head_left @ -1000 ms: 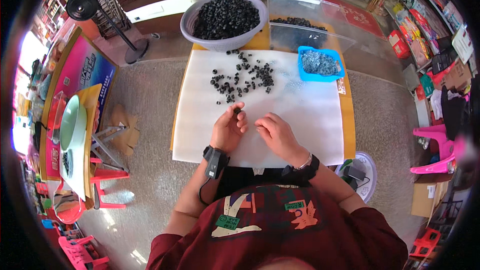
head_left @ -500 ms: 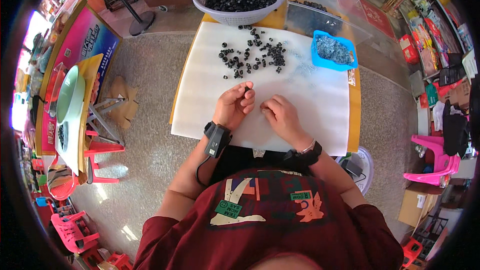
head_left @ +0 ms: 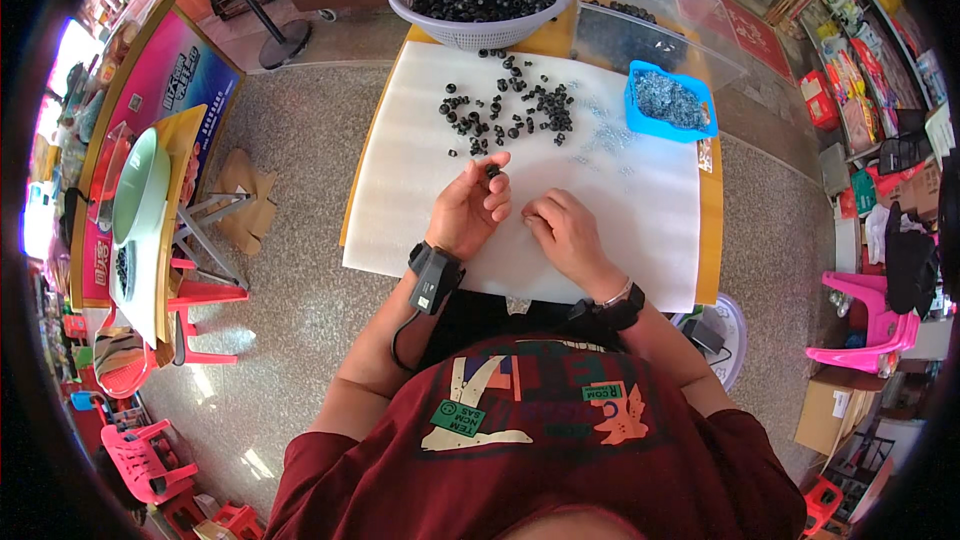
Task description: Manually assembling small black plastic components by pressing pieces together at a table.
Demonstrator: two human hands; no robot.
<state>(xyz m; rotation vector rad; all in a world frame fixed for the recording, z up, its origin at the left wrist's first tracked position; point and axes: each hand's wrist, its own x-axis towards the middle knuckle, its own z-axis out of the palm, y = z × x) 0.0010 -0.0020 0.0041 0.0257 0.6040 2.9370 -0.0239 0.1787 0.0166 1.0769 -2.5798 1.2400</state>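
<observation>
My left hand (head_left: 466, 210) is raised over the white sheet (head_left: 400, 200), palm turned up, its fingers curled round a small round black part (head_left: 492, 171). Just to its right, my right hand (head_left: 570, 238) has thumb and fingertips pinched together; whatever they hold, if anything, is too small or hidden. Beyond both hands, several loose black parts (head_left: 556, 112) like it lie scattered on the sheet. A blue plastic basket (head_left: 650, 130) at the far right holds a heap of small clear or bluish pieces, and more such pieces (head_left: 610, 135) are strewn beside it.
A pale purple colander (head_left: 480, 35) full of black parts stands at the table's far edge. Beside it is a clear box (head_left: 640, 40) with more dark parts. The sheet covers a yellow-edged table (head_left: 709, 210). A side table with a green basin (head_left: 142, 190) is at left.
The fingers of my left hand have shifted slightly, and the black part now shows more between them. My right hand stays pinched in nearly the same place.
</observation>
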